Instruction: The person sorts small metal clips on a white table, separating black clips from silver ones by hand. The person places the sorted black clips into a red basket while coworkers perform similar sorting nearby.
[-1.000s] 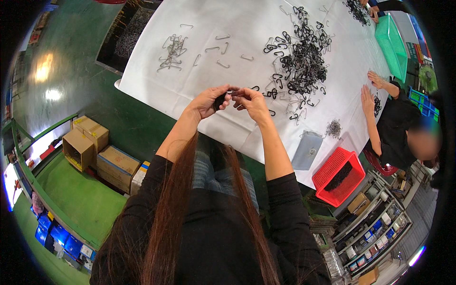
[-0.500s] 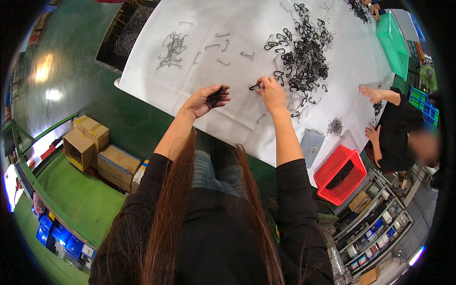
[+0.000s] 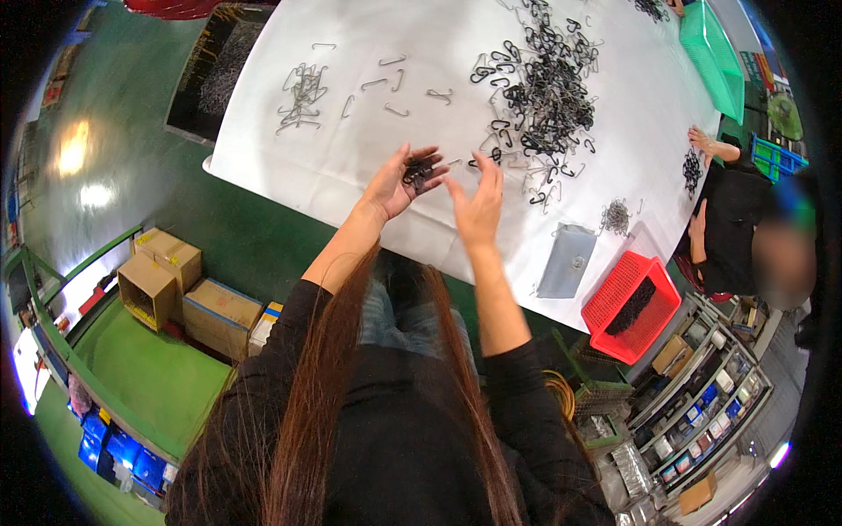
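Note:
My left hand [image 3: 402, 182], palm up and cupped, holds a clump of small black pieces [image 3: 421, 172]; their exact kind is too small to make out. Close to its right is my right hand [image 3: 479, 202], fingers apart, with nothing visible in it. A black clip-like hook [image 3: 496, 156] lies just past its fingertips. A large heap of black and silver wire hooks [image 3: 553, 101] spreads across the white-covered table [image 3: 377, 153] ahead of my right hand. Farther left lies a small pile of bare silver wire hooks [image 3: 303, 96], with several loose ones [image 3: 396, 110] beside it.
To the right are a grey flat box [image 3: 567, 263], a small silver pile [image 3: 617, 217], a red basket [image 3: 605, 326] with black pieces and a green basket [image 3: 712, 61]. A co-worker [image 3: 732, 219] sits at the right edge. Cardboard boxes [image 3: 219, 316] stand left.
My right hand has drawn back from the black hook it was pinching and its fingers have spread. My left hand has moved right, nearer to it, still cupping the black pieces.

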Tool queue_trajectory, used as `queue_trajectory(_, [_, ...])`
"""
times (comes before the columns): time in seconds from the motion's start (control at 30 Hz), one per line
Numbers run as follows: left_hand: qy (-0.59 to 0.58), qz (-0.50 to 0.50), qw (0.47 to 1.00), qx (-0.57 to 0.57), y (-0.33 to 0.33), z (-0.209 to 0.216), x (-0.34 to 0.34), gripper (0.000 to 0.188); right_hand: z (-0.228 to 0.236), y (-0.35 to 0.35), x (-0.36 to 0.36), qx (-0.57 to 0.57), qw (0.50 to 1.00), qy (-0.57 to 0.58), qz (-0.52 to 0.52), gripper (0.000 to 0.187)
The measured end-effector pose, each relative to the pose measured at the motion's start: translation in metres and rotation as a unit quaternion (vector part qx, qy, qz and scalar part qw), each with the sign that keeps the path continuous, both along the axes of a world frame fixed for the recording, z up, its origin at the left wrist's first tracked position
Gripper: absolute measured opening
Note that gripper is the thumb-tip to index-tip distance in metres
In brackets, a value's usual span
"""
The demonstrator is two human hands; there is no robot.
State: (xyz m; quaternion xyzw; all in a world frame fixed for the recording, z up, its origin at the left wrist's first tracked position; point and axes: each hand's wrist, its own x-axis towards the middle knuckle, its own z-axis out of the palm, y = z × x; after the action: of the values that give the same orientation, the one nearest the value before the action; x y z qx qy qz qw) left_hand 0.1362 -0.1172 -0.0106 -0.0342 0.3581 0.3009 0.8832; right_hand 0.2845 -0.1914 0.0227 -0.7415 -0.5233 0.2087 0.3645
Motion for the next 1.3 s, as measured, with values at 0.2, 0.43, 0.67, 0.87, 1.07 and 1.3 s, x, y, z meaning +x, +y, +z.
queue_trajectory(0.2, [0.050,0.055,0.997,0.017,0.007,-0.021,-0.015,0.039,-0.033,-0.053,-0.071,-0.107,0.986,-0.112,-0.064,0.064])
queue_trajectory(0.43, [0.100,-0.031,0.990,0.091,0.014,-0.004,-0.047,0.037,-0.039,-0.004,-0.002,-0.076,0.993,-0.031,-0.086,0.036])
queue_trajectory(0.67, [0.034,-0.125,0.990,0.057,-0.001,-0.008,-0.018,0.057,-0.038,-0.035,0.054,-0.284,0.939,-0.191,-0.041,0.019])
queue_trajectory(0.87, [0.056,-0.135,0.988,0.056,-0.003,-0.007,0.008,0.056,-0.019,0.002,0.013,-0.110,0.993,0.006,0.037,0.025])
queue_trajectory(1.07, [0.052,-0.079,0.989,0.111,0.030,-0.001,-0.020,0.038,-0.033,0.059,0.004,-0.046,0.986,-0.152,-0.054,0.053])
queue_trajectory(1.3, [0.100,-0.038,0.986,0.128,0.058,0.016,-0.079,0.039,-0.039,0.097,-0.031,-0.003,0.991,-0.123,-0.056,0.038])
